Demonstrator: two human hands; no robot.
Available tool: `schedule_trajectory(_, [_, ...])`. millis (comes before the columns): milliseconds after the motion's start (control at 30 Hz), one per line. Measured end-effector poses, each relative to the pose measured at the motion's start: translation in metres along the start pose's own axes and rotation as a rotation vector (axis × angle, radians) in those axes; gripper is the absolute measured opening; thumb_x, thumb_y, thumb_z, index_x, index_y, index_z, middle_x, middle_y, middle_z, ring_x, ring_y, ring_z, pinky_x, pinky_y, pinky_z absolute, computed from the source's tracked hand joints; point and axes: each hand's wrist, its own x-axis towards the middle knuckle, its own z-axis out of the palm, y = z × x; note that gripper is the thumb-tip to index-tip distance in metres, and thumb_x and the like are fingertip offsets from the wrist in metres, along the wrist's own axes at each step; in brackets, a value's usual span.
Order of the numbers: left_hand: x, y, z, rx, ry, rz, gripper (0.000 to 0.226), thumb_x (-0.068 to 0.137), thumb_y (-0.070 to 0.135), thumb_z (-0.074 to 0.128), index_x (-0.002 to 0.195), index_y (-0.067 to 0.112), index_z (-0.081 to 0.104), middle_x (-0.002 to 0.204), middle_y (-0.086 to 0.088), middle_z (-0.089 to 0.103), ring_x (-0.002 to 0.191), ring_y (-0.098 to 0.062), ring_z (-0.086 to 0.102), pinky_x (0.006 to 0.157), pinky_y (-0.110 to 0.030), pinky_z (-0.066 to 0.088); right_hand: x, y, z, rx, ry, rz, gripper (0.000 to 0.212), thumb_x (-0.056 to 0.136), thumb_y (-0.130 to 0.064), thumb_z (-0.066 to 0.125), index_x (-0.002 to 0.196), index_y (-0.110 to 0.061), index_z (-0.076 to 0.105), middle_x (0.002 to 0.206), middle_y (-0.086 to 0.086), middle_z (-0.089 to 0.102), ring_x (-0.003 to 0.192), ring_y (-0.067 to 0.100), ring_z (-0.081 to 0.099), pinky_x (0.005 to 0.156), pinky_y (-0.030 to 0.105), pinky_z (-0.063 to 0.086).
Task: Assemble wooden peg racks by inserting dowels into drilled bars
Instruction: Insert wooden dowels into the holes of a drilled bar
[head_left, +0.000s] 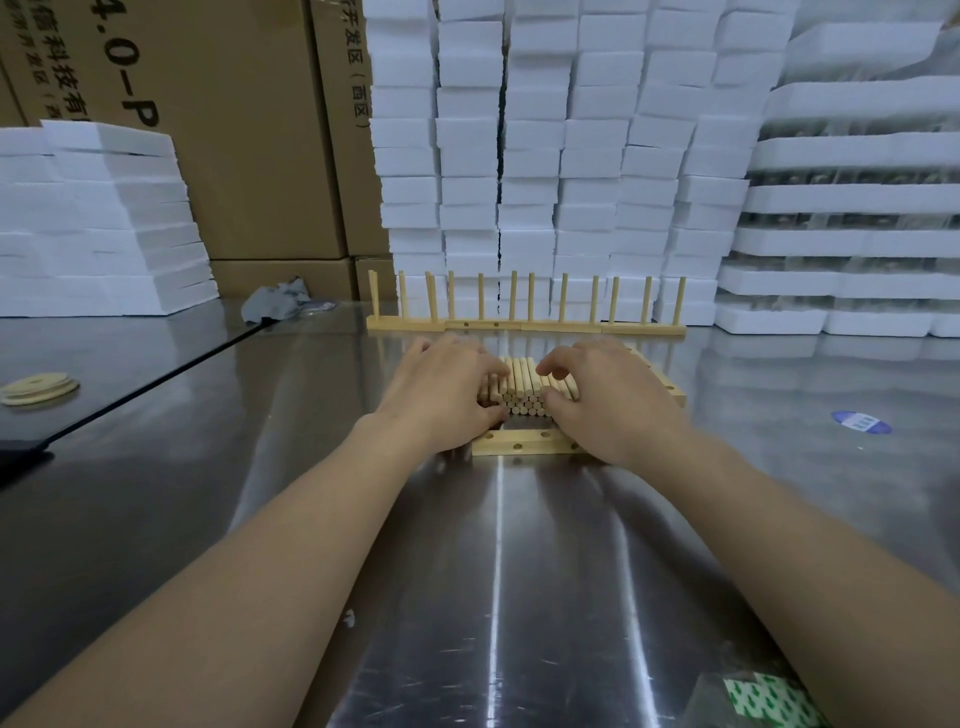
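Note:
A pile of short wooden dowels (524, 387) lies on the steel table, ends facing me. My left hand (441, 395) presses on the pile's left side and my right hand (608, 400) on its right, fingers curled over the dowels. A drilled wooden bar (519, 444) lies flat just in front of the pile, its holes facing up and forward. Another drilled bar (670, 387) shows behind my right hand. Farther back, finished peg racks (524, 325) stand in a row with upright dowels.
Stacks of white foam blocks (545, 156) and cardboard boxes (218, 130) wall off the back. More foam (98, 223) sits at left. A grey rag (278, 304), round wooden discs (39, 389), a blue sticker (860, 422) and green-white tape (763, 699) lie on the table.

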Motion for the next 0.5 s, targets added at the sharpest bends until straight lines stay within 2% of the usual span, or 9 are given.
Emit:
schedule_trajectory(300, [0.0008, -0.0012, -0.0021, -0.032, 0.004, -0.003, 0.04, 0.087, 0.055, 0.082, 0.123, 0.042, 0.071, 0.112, 0.015, 0.07, 0.115, -0.015, 0.059, 0.094, -0.035, 0.027, 0.0001, 0.0039, -0.0013, 0.012, 0.01, 0.006, 0.031, 0.1, -0.038, 0.061, 0.129, -0.029, 0.068, 0.118, -0.007, 0.067, 0.122, 0.018, 0.053, 0.101, 0.039, 0.047])
schedule_trajectory(500, [-0.0012, -0.0019, -0.0075, -0.033, 0.02, -0.002, 0.036, 0.085, 0.055, 0.083, 0.117, 0.041, 0.072, 0.106, 0.017, 0.07, 0.107, -0.013, 0.061, 0.093, -0.035, 0.032, 0.0003, 0.0041, -0.0031, 0.024, 0.005, 0.008, 0.032, 0.101, -0.038, 0.06, 0.13, -0.029, 0.067, 0.118, -0.008, 0.068, 0.122, 0.017, 0.054, 0.102, 0.041, 0.048])
